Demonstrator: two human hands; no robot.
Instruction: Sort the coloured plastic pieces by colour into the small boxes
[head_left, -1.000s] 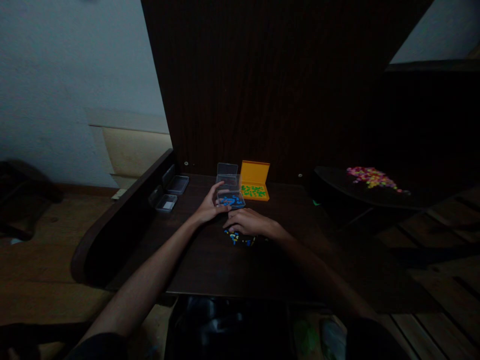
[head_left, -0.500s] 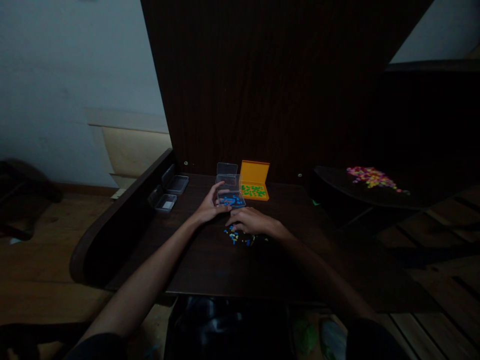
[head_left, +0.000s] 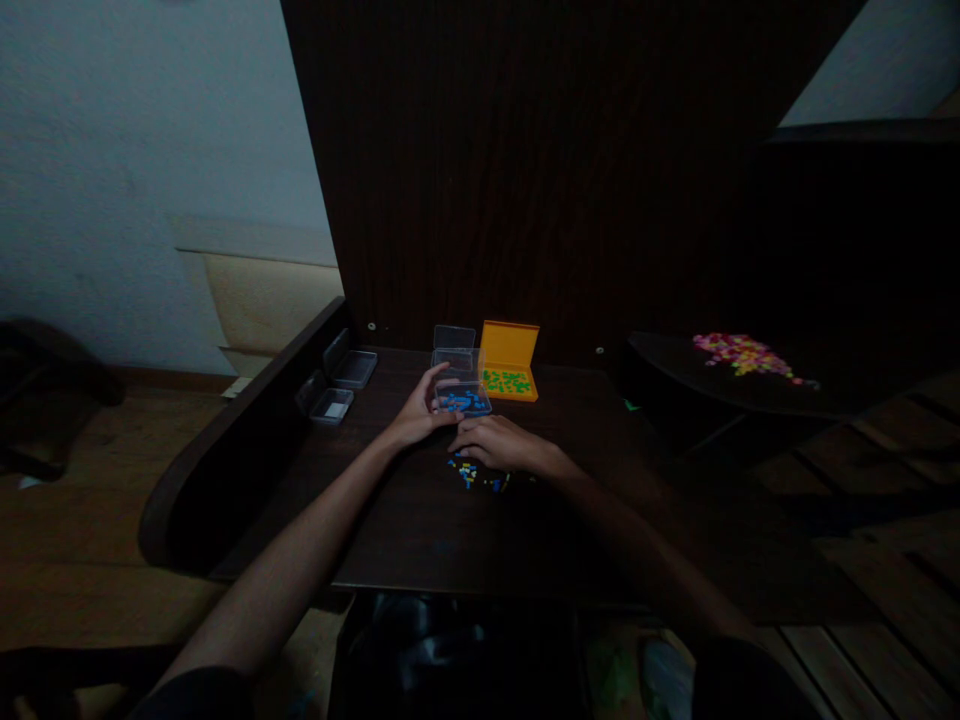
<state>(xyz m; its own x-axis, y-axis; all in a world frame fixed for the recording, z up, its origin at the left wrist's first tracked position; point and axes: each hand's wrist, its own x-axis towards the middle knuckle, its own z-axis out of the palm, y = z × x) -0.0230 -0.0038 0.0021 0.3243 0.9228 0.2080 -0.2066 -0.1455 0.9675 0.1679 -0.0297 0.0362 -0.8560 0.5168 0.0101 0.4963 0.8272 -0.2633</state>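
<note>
Fingers of the left hand [head_left: 421,416] are curled round the left side of a clear tray [head_left: 484,408], thumb along its near edge; I read that as a hold. Blue pieces [head_left: 463,402] lie scattered inside, just right of those fingers.

Right hand [head_left: 499,443]: back of the hand up, fingers bent, tips pointing left, just on the near side of the tray. From my end I cannot tell whether they pinch anything; the tips are too dark. Loose pieces [head_left: 468,474], blue, yellow and pale, lie on the brown desk [head_left: 420,540] just nearer than the right fingertips, a few more along the near side of the hand.

Beyond the left fingertips I make out upright clear panels [head_left: 454,338]; too dim for me to sort lid from box. Just right of them, beyond the right fingers: orange case [head_left: 511,345], lid raised, green pieces [head_left: 506,382] spread over its floor.

Well left of the left fingers, two small clear boxes [head_left: 356,372], lids up; the nearer shows a pale patch [head_left: 337,410]. Well right of the right fingers, a pink and yellow heap [head_left: 742,357] on a dark ledge [head_left: 675,372].
</note>
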